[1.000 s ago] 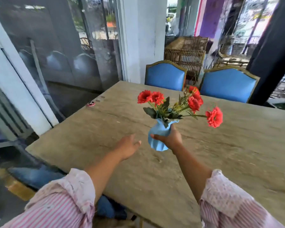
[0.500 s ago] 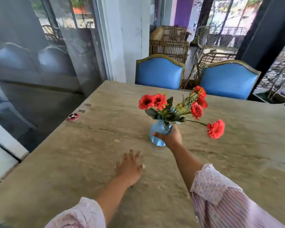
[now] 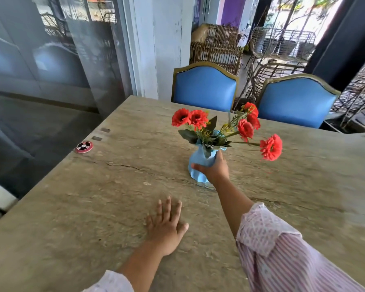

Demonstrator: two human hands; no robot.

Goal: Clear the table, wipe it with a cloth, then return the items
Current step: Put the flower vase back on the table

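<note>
The blue vase (image 3: 198,165) is gripped low on its body by the right hand (image 3: 214,168), thumb and fingers curled round it, out at the middle of the table (image 3: 93,207). Whether its base is fully set down cannot be told, as the near side is covered by the wrist. Nearer than the vase and a little to its left, the left hand (image 3: 165,224) is laid flat on the tabletop, fingers straight and slightly spread, nothing held. Red flowers (image 3: 198,119) are fanned out of the vase, with one bloom flung well out to its right and blurred. Far to the vase's left, at the table's edge, a round red disc (image 3: 84,147) is seen, its markings too small to be read. Two dark patches (image 3: 105,130) are set just beyond it. A crack (image 3: 135,167) is traced across the surface left of the vase. Behind the vase, blue chairs (image 3: 204,87) are drawn up to the far edge, their seats hidden by the table, and wicker furniture (image 3: 217,45) is stacked beyond them. The striped sleeves (image 3: 282,260) are cut off at the bottom.
</note>
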